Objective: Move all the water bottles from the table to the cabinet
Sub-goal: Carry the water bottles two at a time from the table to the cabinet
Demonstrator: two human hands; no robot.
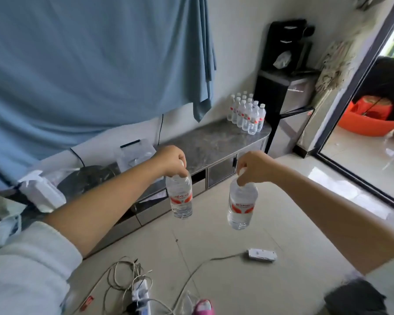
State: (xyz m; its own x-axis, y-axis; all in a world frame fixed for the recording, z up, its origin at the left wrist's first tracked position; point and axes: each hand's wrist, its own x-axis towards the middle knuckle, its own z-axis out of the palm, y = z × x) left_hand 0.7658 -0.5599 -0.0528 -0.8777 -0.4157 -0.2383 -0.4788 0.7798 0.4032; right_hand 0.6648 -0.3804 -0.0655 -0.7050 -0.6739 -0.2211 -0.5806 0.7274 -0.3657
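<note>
Presently, two clear water bottles with red-and-white labels hang in the air above the tiled floor point(225, 244), in front of the cabinet. The left hand point(172, 161) curls its fingers round the cap of the left bottle point(179, 196); the right hand point(254, 167) pinches the neck of the right bottle point(241, 205) likewise. Both bottles hang upright, apart from each other. Further off, a cluster of bottles point(246, 114) stands on the far right end of the low cabinet's grey marble top point(210, 142). A power strip point(141, 294) with tangled cables lies on the near floor.
</note>
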